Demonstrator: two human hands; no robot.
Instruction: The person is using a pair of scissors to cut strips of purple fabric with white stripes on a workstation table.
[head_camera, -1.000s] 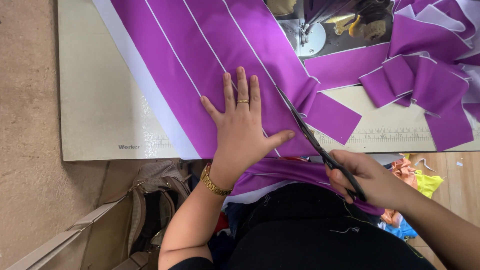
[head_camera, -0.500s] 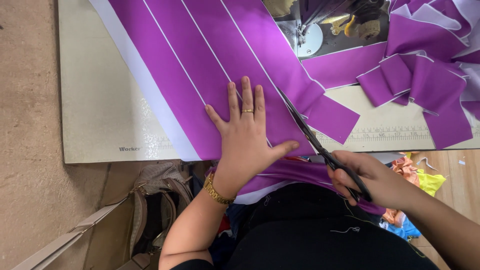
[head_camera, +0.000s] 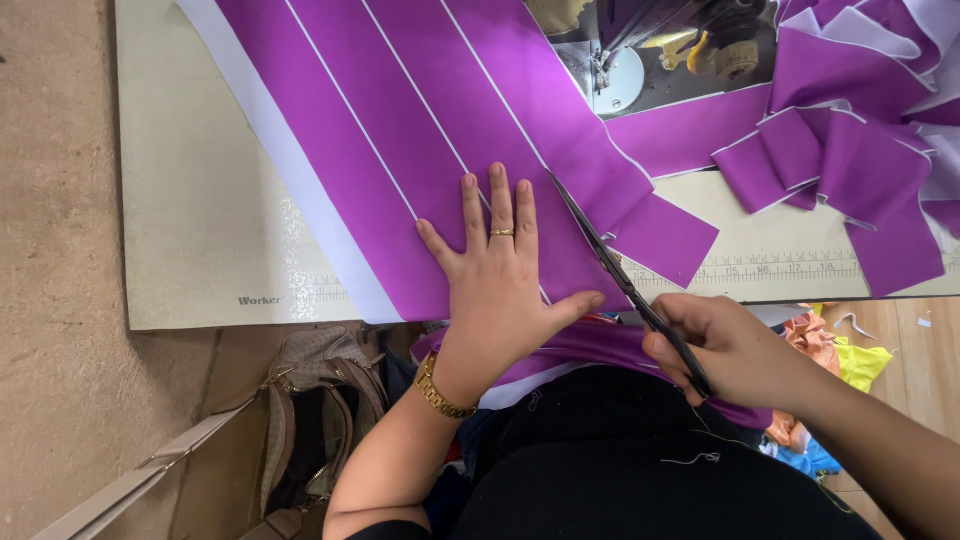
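Cutting along a white line: left hand (head_camera: 497, 285) flat, fingers spread, pinning purple fabric (head_camera: 400, 150) at table's near edge (wrinkle-free); right hand (head_camera: 725, 345) grip pinching scissors (head_camera: 625, 280). Next calls for steady blades.

A sheet of purple fabric (head_camera: 400, 130), marked with thin white lines, is spread over a pale worktable (head_camera: 200, 230). It is pressed flat by the left hand (head_camera: 500, 285), fingers splayed, a ring and a gold bracelet (head_camera: 440, 388) being worn. Black scissors (head_camera: 625, 280) are gripped by the right hand (head_camera: 725, 350), the blades laid along one white line. Cut purple strips (head_camera: 850, 150) are heaped at the upper right, beside a sewing machine (head_camera: 650, 40).
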